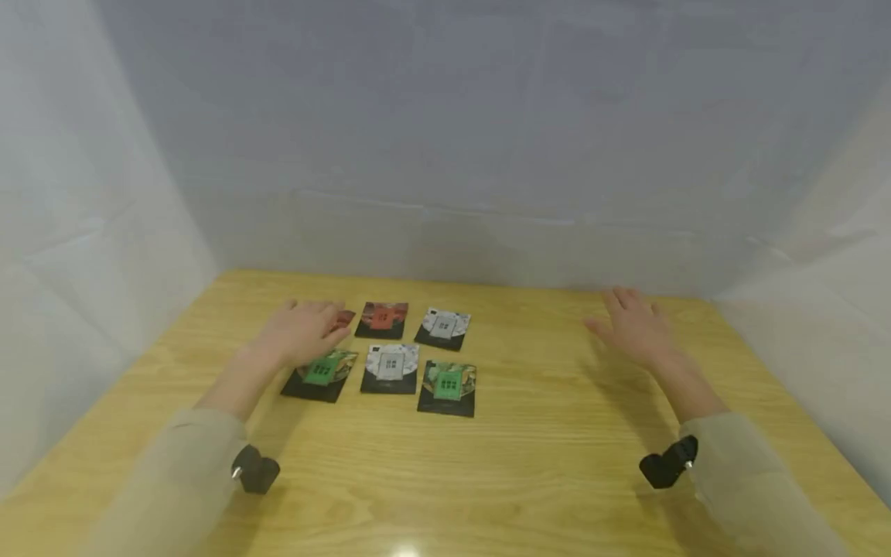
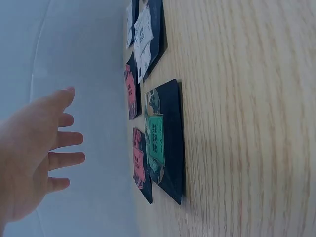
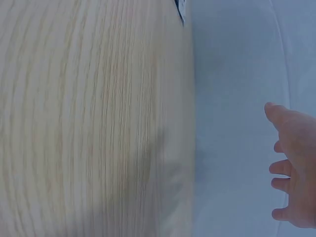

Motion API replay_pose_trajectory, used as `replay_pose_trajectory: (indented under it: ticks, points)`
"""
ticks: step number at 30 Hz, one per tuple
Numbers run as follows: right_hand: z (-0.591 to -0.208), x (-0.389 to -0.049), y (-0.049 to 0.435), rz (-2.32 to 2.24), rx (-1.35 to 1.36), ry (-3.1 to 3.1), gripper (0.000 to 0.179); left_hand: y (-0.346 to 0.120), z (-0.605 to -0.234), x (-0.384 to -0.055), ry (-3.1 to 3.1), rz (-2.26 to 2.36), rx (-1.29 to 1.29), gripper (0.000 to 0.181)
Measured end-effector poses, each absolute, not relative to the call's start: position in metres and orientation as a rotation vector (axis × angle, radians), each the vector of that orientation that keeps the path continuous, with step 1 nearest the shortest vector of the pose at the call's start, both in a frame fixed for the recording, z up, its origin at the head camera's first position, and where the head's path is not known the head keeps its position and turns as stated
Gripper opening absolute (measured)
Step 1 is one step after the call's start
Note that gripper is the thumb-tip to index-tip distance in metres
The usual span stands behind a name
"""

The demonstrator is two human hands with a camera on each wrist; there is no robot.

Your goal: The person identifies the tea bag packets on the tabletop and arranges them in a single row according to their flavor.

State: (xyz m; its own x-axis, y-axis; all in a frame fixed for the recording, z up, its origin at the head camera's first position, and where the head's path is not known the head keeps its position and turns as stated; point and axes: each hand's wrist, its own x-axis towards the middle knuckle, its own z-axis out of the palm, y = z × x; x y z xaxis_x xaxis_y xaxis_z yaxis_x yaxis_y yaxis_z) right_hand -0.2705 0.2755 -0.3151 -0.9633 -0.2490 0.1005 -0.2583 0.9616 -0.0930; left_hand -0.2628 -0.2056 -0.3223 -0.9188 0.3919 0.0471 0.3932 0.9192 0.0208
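Observation:
Several small flat packets with dark bases lie on the table in two rows. My left hand (image 1: 299,331) is held over the left end, fingers extended and nothing gripped. It partly covers a red packet (image 1: 343,320) and overlaps the top of a green packet (image 1: 319,375). Another red packet (image 1: 382,318) and a white packet (image 1: 443,327) continue the far row. A second white packet (image 1: 390,368) and a second green packet (image 1: 448,387) continue the near row. My right hand (image 1: 636,329) hovers over the table's right side, fingers spread, holding nothing.
The wooden table (image 1: 543,464) has pale sheeting (image 1: 487,139) hanging behind it and along both sides. Black camera mounts (image 1: 254,469) sit at both wrists, over light sleeves (image 1: 174,472).

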Motion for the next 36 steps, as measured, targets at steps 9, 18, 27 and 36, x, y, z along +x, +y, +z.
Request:
replay_pose_trajectory:
  ticks: [9, 18, 27, 36]
  points:
    - [-0.317, -0.266, 0.244, 0.214, 0.514, -2.998, 0.067, -0.197, -0.326, -0.256, -3.051, 0.036, -0.706, 0.062]
    - [-0.322, -0.251, 0.211, 0.151, 0.739, -2.983, 0.065, -0.18, -0.333, -0.242, -3.15, -0.062, -0.798, 0.066]
    - [-0.334, -0.238, 0.173, 0.141, 0.958, -3.001, 0.064, -0.16, -0.345, -0.234, -3.211, -0.042, -0.878, 0.068]
    - [-0.352, -0.228, 0.14, 0.054, 1.248, -3.053, 0.065, -0.151, -0.355, -0.229, -3.197, -0.042, -0.942, 0.068]
